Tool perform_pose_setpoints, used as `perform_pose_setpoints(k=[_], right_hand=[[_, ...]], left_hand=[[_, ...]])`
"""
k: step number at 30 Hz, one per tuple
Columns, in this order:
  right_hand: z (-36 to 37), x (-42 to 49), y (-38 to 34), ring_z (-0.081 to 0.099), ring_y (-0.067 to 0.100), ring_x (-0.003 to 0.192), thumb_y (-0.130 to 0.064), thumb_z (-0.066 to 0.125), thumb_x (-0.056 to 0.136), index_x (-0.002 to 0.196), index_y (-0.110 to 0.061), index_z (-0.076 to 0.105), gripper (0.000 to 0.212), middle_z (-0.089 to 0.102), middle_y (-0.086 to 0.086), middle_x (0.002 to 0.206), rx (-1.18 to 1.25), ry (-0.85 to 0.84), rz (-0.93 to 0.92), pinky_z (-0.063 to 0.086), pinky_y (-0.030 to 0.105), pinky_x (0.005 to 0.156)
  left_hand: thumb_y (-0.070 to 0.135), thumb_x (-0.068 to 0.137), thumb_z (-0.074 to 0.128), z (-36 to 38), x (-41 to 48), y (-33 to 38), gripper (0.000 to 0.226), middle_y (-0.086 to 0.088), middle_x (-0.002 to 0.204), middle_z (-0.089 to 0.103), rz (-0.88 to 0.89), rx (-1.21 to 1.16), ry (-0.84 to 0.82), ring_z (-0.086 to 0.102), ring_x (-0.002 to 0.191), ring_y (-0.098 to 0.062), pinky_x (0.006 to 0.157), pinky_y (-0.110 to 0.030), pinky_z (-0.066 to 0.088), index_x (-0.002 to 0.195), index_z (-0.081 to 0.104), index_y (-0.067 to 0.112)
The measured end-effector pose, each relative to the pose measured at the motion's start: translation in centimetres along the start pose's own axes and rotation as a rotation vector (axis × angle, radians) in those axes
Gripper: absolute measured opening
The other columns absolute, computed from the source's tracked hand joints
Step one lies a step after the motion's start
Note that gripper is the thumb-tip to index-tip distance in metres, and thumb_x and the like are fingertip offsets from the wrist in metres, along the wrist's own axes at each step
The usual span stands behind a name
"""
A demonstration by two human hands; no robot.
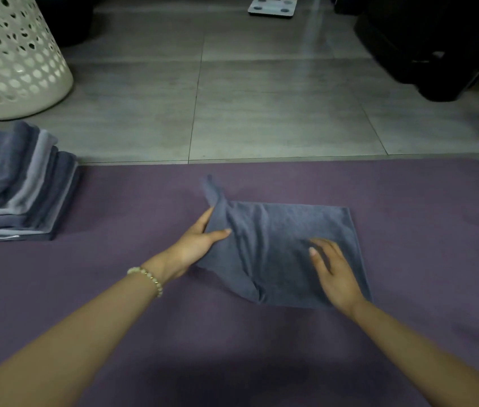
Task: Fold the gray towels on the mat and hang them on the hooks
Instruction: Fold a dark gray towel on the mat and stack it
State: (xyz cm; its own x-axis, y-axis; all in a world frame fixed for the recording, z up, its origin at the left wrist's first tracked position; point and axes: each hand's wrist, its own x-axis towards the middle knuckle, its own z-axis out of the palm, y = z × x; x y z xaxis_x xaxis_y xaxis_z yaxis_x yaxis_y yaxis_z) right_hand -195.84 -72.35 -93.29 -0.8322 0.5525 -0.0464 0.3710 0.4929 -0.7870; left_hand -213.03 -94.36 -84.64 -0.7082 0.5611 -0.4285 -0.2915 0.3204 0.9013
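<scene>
A gray towel (285, 230) lies partly folded in the middle of the purple mat (114, 289). My left hand (200, 242) pinches the towel's left edge, thumb on top and fingers under the cloth, lifting it so a corner sticks up toward the back. My right hand (332, 271) lies flat on the towel's right half, fingers straight, pressing it to the mat. No hooks are in view.
A stack of several folded gray towels (17, 186) sits at the mat's left edge. A white perforated laundry basket (11, 60) stands behind it on the tiled floor. A bathroom scale (272, 6) lies far back. Dark furniture (438, 45) fills the back right.
</scene>
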Motion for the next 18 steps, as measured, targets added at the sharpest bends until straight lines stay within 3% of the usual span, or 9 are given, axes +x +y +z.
perform_pose_setpoints(k=[2,4,7,9,11,13,16,18], right_hand=[[-0.7,1.0,-0.7,0.064,0.019,0.088,-0.033,0.037,0.101,0.110,-0.008,0.063,0.037,0.068,0.006,0.106,0.330,-0.001,0.245,0.050,0.033,0.087],[-1.7,2.0,-1.0,0.066,0.019,0.072,-0.046,0.026,0.101,0.105,-0.005,0.063,0.055,0.072,0.006,0.087,0.587,-0.073,0.469,0.051,0.032,0.073],[-2.8,2.9,-0.4,0.066,0.027,0.085,-0.058,0.021,0.097,0.103,-0.005,0.063,0.068,0.070,0.010,0.088,0.812,-0.128,0.710,0.049,0.043,0.087],[-3.1,3.3,0.1,0.058,0.030,0.106,-0.060,0.024,0.096,0.111,-0.007,0.060,0.066,0.065,0.012,0.106,0.832,-0.148,0.767,0.045,0.043,0.094],[-3.0,3.5,-0.2,0.059,0.023,0.102,-0.057,0.036,0.095,0.113,-0.016,0.055,0.049,0.062,0.005,0.106,0.806,-0.128,0.779,0.047,0.033,0.086],[-2.4,3.8,-0.7,0.059,0.019,0.086,-0.057,0.054,0.085,0.101,-0.016,0.060,0.044,0.062,0.004,0.094,0.593,-0.065,0.709,0.046,0.026,0.078],[-0.7,3.5,-0.9,0.060,0.030,0.095,-0.037,0.062,0.090,0.096,-0.004,0.058,0.034,0.061,0.007,0.089,0.140,0.080,0.512,0.043,0.031,0.078],[-0.4,2.9,-1.0,0.057,0.028,0.076,-0.029,0.053,0.096,0.085,-0.008,0.047,0.025,0.052,0.000,0.070,0.043,0.164,0.347,0.038,0.031,0.066]], left_hand=[[0.018,0.091,0.061,3.3,0.1,1.6,0.065,0.016,0.133,0.049,0.077,0.029,-0.115,0.047,0.122,-0.003,0.100,-0.017,0.038,0.146,0.029,0.033],[0.024,0.093,0.058,6.5,0.5,2.4,0.057,0.020,0.121,0.054,0.104,0.047,-0.260,0.051,0.113,0.002,0.090,-0.008,0.042,0.143,0.033,0.037],[0.027,0.099,0.046,9.2,1.0,2.4,0.032,0.007,0.087,0.061,0.114,0.054,-0.323,0.059,0.073,-0.006,0.066,-0.015,0.052,0.130,0.050,0.028],[0.023,0.100,0.045,9.1,1.8,1.4,0.033,0.002,0.096,0.061,0.217,0.289,-0.161,0.059,0.082,-0.008,0.076,-0.020,0.052,0.130,0.053,0.015],[0.026,0.099,0.046,8.4,2.6,-0.5,0.039,-0.004,0.126,0.055,0.311,0.606,-0.042,0.053,0.114,-0.018,0.102,-0.026,0.040,0.136,0.048,0.014],[0.037,0.100,0.040,8.1,3.0,-2.6,0.051,-0.001,0.150,0.033,0.336,0.839,-0.070,0.029,0.138,-0.019,0.114,-0.026,0.020,0.147,0.032,0.019],[0.045,0.100,0.028,8.9,3.7,-5.0,0.059,0.008,0.160,0.003,0.366,1.068,-0.136,-0.003,0.147,-0.009,0.118,-0.026,-0.002,0.152,0.008,0.025],[0.047,0.101,0.024,9.7,4.0,-5.8,0.060,0.009,0.160,-0.007,0.380,1.138,-0.134,-0.014,0.145,-0.008,0.115,-0.025,-0.011,0.152,-0.001,0.026]])
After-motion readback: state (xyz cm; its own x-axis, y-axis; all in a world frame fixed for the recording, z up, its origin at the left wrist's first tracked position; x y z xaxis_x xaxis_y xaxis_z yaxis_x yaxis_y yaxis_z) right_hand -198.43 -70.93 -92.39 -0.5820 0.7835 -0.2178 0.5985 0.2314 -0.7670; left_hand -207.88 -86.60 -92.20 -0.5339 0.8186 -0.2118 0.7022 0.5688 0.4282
